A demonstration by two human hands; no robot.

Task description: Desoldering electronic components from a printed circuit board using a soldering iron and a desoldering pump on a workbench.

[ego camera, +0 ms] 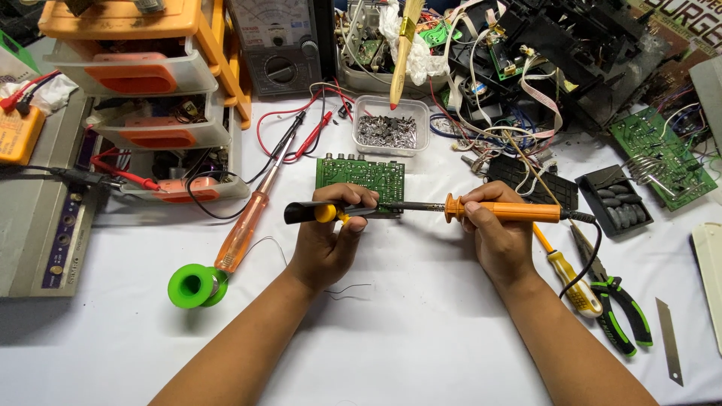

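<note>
My right hand (pixel 498 237) grips an orange-handled soldering iron (pixel 505 210) held level, its dark shaft pointing left. My left hand (pixel 331 237) holds a black tool with a yellow button (pixel 310 213), likely a desoldering pump, its tip meeting the iron's tip. Both tips sit at the near edge of a green circuit board (pixel 359 177) lying flat on the white table (pixel 421 331). My left fingers curl over the board's near edge. A thin wire (pixel 347 290) lies on the table by my left wrist.
An orange screwdriver (pixel 244 229) and green solder spool (pixel 192 286) lie left. A yellow screwdriver (pixel 565 274), green pliers (pixel 620 308) and a blade (pixel 668 338) lie right. Behind are a clear tub of metal bits (pixel 387 131), a multimeter (pixel 280 45), drawers (pixel 143 75), and dismantled electronics (pixel 571 45).
</note>
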